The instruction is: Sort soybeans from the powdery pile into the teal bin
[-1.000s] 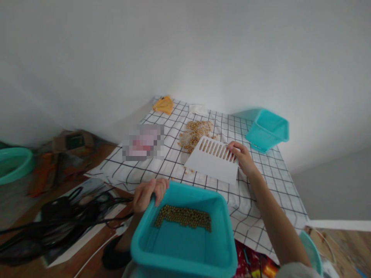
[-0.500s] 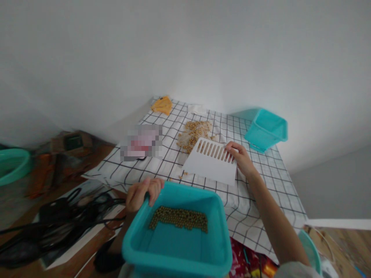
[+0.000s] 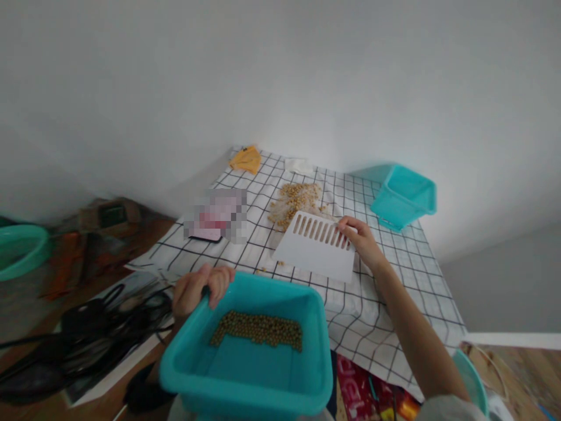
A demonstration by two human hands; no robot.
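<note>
My left hand (image 3: 202,289) is closed over the left back corner of a teal plastic basin (image 3: 245,392). Small round greenish-brown beans (image 3: 263,329) lie along the basin's back side, and its near floor is bare. With fingers along its slotted edge, my right hand (image 3: 357,234) grips a white slotted plastic scoop (image 3: 315,257), held tilted just above the checked cloth. Behind the scoop a pile of pale yellow beans (image 3: 293,202) lies on the cloth, partly on or under something clear. A few stray beans sit near the cloth's front edge.
A second teal basket (image 3: 403,196) leans at the back right of the checked tablecloth (image 3: 421,275). A phone (image 3: 214,219), partly blurred, lies left; a yellow cloth (image 3: 246,159) and white tissue (image 3: 298,166) lie at the back. Black cables (image 3: 100,327) clutter the lower left.
My left hand and the basin have moved left and slightly toward me. The scoop in my right hand has shifted a little left. The bean pile looks unchanged.
</note>
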